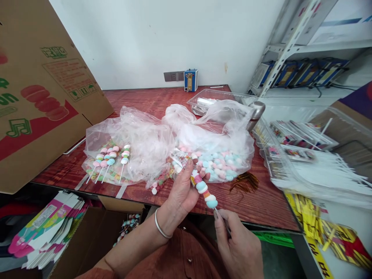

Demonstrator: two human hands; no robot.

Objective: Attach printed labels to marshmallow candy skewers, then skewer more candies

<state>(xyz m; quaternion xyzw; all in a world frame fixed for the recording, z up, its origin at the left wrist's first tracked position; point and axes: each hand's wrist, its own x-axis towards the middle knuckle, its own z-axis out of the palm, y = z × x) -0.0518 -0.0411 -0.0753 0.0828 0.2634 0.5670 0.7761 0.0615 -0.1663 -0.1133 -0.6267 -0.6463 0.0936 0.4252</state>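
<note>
- I am looking down at the right hand [238,245], nearest the camera; its thumb and fingers are pressed together, pinching the thin white stick of a candy skewer [204,190].
- The skewer is slanting up over the table's front edge, its soft rounded pieces showing blue, white, orange and pink.
- The left hand [182,190], a silver bangle [161,227] circling its wrist, is closing around the skewer's upper end, the thumb pressing a crinkled clear wrapper [179,158] against the curled fingers.
- Below the table edge, glossy folded cartons [48,228] are fanning out at the left.
- The table [263,207] is showing a red-brown wood-grain top, and a tuft of brownish twist ties [244,182] is lying just beside the hands.
- A thin, wrinkled plastic bag [216,153] is holding loose pastel sweets behind the hands; a second bag [130,135] to its left is carrying finished skewers.
- At the right, a clear plastic tray [316,172] is holding white sticks, with yellow labels [318,236] lying nearer the camera.
- A big printed cardboard box [43,100] is leaning in at the left.
- Farther back, a shallow clear container [207,97] is sitting on the table.
- A small blue device [191,80] is standing against the plain white wall beside a grey socket strip [172,76]; metal shelving [290,42] is rising at the right.
</note>
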